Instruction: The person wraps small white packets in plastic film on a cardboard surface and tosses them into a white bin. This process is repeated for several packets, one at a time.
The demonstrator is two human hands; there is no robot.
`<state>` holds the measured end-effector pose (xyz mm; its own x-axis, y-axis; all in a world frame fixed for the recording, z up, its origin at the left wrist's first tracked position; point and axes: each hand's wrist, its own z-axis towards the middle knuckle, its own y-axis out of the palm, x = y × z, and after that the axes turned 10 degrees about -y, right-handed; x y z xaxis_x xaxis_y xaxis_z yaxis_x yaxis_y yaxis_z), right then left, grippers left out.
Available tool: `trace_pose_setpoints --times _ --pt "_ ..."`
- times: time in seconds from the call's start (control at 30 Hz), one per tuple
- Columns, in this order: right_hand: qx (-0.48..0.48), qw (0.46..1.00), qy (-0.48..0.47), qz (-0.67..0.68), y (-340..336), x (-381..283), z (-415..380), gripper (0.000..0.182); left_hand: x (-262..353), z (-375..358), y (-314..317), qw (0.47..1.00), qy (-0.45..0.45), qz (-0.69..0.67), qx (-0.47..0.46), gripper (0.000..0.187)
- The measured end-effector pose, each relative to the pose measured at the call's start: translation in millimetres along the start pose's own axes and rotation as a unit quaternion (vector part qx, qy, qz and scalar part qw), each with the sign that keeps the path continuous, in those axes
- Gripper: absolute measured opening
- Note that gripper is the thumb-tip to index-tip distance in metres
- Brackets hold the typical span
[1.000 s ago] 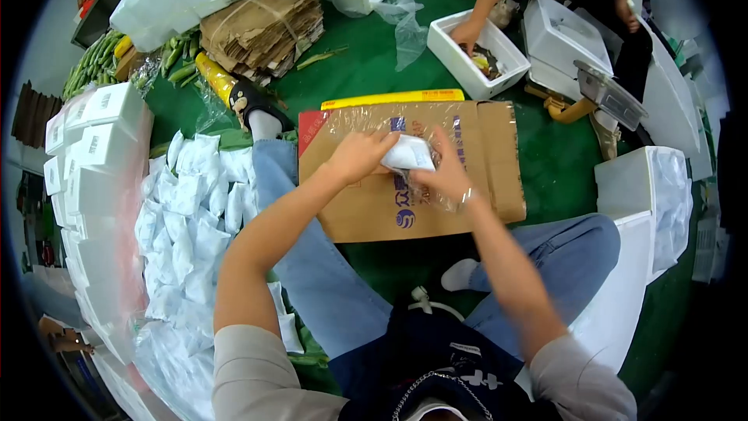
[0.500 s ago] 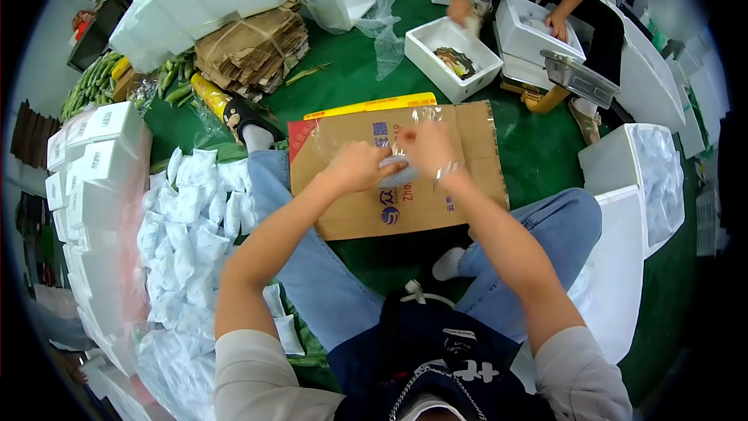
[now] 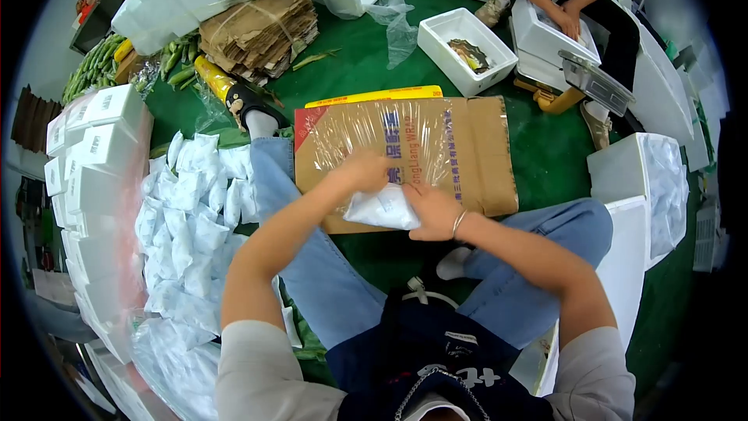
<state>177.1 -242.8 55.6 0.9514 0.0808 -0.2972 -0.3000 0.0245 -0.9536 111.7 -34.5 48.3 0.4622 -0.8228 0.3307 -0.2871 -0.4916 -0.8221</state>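
Note:
A white ice pack [image 3: 382,208] is held in front of me, tilted, above the near edge of a flat cardboard carton [image 3: 487,156]. My right hand [image 3: 433,210] grips its right end, thumb on top and fingers around the side. My left hand [image 3: 365,171] is closed at the pack's upper left edge; its fingertips are slightly blurred and partly hidden. Shiny clear film [image 3: 347,136] covers the printed middle of the carton.
Many white ice packs [image 3: 195,210] lie heaped at my left beside stacked white foam boxes [image 3: 105,156]. Flattened cardboard [image 3: 257,35] is stacked ahead. An open foam box [image 3: 467,54] stands ahead right, near another person's hands [image 3: 569,19]. More foam boxes [image 3: 619,171] stand at my right.
Both hands have come down toward me, and the ice pack now shows clearly between them. The other person's hands have come together in the foam box. The view has shifted slightly.

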Motion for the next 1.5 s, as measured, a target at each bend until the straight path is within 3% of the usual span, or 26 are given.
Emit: trace_pose_setpoints --times 0.03,0.1,0.23,0.3,0.37,0.57,0.63,0.67,0.7,0.73,0.77,0.87,0.93,1.0,1.03,1.1,1.13,1.17,1.23,1.27,1.33,1.37,1.4,1.43,1.47,1.5 --pt "-0.153 0.982 0.051 0.095 -31 7 19 0.085 3 -4 -1 0.92 0.165 0.208 0.287 0.04" --pt "-0.376 0.906 0.065 0.182 -58 37 51 0.08 22 -28 -22 0.948 0.139 0.133 0.255 0.043" --pt "-0.356 0.854 -0.087 0.37 -14 126 87 0.073 21 -36 -6 0.964 0.122 0.053 0.23 0.051" --pt "-0.136 0.716 0.155 0.667 -11 125 109 0.066 9 -13 -1 0.942 0.158 0.061 0.291 0.054" --pt "-0.156 0.732 0.131 0.65 -7 119 120 0.068 -1 6 3 0.915 0.196 0.069 0.345 0.058" --pt "-0.19 0.717 0.091 0.665 17 135 123 0.064 9 22 -10 0.97 0.113 -0.005 0.213 0.065" --pt "-0.269 0.77 0.174 0.551 -29 108 120 0.065 13 18 -12 0.984 0.021 -0.165 0.059 0.056" --pt "-0.267 0.772 0.173 0.55 -11 113 119 0.065 18 13 -1 0.985 0.022 -0.163 0.061 0.056" --pt "-0.227 0.783 0.098 0.571 23 123 120 0.064 26 3 24 0.905 -0.042 -0.423 -0.008 0.064" --pt "-0.186 0.789 0.022 0.585 40 129 119 0.064 31 -10 45 0.751 -0.099 -0.649 -0.074 0.072" --pt "-0.197 0.794 0.077 0.57 27 121 113 0.054 33 -29 63 0.751 -0.098 -0.649 -0.073 0.072" --pt "-0.089 0.858 0.02 0.505 58 120 108 0.064 39 -104 125 0.704 -0.098 -0.595 -0.374 0.08" --pt "-0.079 0.847 0.052 0.523 48 105 100 0.064 45 -137 151 0.639 -0.089 -0.528 -0.552 0.085" --pt "-0.039 0.91 0.044 0.41 41 90 94 0.061 60 -154 165 0.821 -0.008 -0.314 -0.476 0.072" --pt "-0.065 0.961 0.008 0.269 8 65 88 0.056 75 -166 135 0.852 -0.004 -0.307 -0.425 0.077" --pt "-0.059 0.947 -0.015 0.316 -8 42 69 0.053 61 -161 146 0.815 -0.044 -0.429 -0.388 0.076" --pt "-0.046 0.931 -0.033 0.361 -16 32 57 0.05 51 -149 149 0.789 -0.06 -0.496 -0.357 0.084" --pt "-0.049 0.931 -0.031 0.361 -29 17 42 0.05 20 -128 167 0.629 -0.059 -0.633 -0.448 0.073" --pt "0.045 0.713 0.039 0.699 -58 -21 10 0.046 5 -110 162 0.283 -0.099 -0.813 -0.499 0.062" --pt "0.188 0.757 0.04 0.624 -65 -47 6 0.045 15 -113 140 0.121 -0.142 -0.862 -0.471 0.062" --pt "0.266 0.775 0.1 0.564 -53 -42 2 0.041 24 -105 108 0.395 0.157 -0.809 -0.405 0.071" --pt "0.267 0.779 0.096 0.56 -40 -35 1 0.041 72 -149 60 0.58 -0.074 -0.795 -0.161 0.081" --pt "0.348 0.671 0.185 0.629 -25 -30 1 0.038 88 -170 49 0.549 -0.049 -0.831 -0.07 0.079" --pt "0.418 0.541 0.266 0.68 -22 -32 3 0.036 93 -175 61 0.7 0.026 -0.706 0.108 0.067" --pt "0.418 0.543 0.262 0.68 -17 -38 2 0.036 99 -178 72 0.794 0.096 -0.53 0.28 0.057" --pt "0.443 0.658 0.297 0.531 -14 -54 4 0.035 105 -181 70 0.791 0.02 -0.51 0.337 0.042"
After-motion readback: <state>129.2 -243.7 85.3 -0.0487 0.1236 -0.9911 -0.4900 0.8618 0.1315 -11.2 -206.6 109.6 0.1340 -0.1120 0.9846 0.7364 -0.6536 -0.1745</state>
